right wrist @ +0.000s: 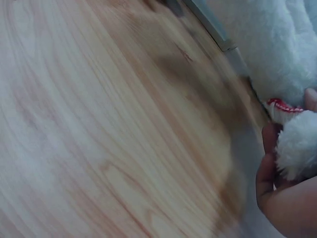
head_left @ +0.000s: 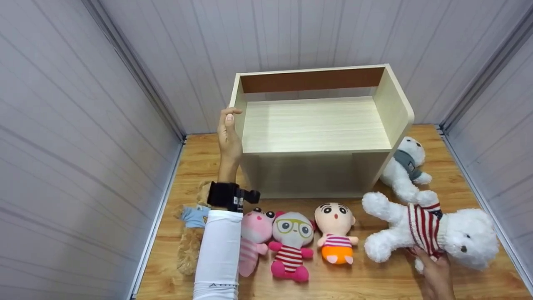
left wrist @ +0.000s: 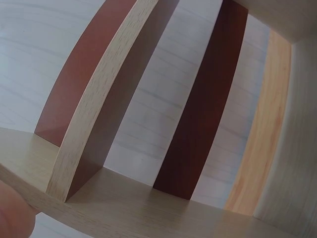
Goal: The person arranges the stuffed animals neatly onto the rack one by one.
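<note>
So the right hand [head_left: 438, 270] has its fingers curled around one arm of the white bear [head_left: 424, 227], right by the striped sleeve. Bear's at front right of the shelf [head_left: 312, 125], sideways, head pointing right; can't tell if its full weight is on the floor [head_left: 383, 287]. Left hand [head_left: 230, 139] is at the front edge of the shelf's left panel, but whether it grips or just leans there, I can't tell. My two cents: one floppy arm is probably a weak hold, since the heavy-looking head would likely swing, so scooping under the sweater seems better. I'd raise it before turning it, because the grey-vested plush [head_left: 407, 162] sits close behind and the orange-shorts doll [head_left: 336, 239] isn't far from its feet. Keeping that left hand put should help if the shelf gets bumped.
</note>
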{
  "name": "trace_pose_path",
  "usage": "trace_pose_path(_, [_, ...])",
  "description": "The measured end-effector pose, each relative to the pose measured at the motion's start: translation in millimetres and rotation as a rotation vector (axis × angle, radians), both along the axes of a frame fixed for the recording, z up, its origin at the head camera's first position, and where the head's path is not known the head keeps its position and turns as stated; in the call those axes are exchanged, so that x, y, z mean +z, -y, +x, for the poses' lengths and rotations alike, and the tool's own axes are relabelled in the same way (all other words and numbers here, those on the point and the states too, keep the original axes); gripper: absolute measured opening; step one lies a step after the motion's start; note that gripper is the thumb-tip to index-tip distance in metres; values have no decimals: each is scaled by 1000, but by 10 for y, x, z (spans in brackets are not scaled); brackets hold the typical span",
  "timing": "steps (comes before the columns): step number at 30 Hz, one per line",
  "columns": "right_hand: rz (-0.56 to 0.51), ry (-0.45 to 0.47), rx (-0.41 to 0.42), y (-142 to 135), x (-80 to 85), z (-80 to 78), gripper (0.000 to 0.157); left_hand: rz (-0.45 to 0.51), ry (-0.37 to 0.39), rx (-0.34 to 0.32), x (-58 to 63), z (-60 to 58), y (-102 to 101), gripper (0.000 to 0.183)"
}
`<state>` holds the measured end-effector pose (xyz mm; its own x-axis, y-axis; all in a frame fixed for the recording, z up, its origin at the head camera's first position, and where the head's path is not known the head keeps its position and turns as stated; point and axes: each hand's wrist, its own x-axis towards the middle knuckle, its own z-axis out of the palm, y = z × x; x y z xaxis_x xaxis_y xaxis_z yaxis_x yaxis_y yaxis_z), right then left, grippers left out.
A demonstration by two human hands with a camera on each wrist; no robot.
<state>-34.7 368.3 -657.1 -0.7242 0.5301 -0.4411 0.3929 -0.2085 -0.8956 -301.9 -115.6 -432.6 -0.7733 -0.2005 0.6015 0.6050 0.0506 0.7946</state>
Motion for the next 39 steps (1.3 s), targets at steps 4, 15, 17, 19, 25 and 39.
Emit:
trace_pose_path(4, [95,-15,20,14,119,-1,30,7,-2,-3,12,8,9,34])
trace_pose_path(15, [119,-188,-50,113,573,-78,27,-3,-22,11,20,8,52,34])
trace_pose_path(17, [113,-223,-90,144,643,-83,31,1,-24,9,19,10,58,34])
trace_pose_path(19, [100,-263,-119,172,711,-88,32,8,-27,10,20,13,62,33])
trace_pose_path(25, [61,-353,-162,229,884,-87,33,13,-29,22,29,28,65,34])
trace_pose_path(39, [-78,-705,-145,342,1246,-163,37,-3,-46,38,36,-6,7,36])
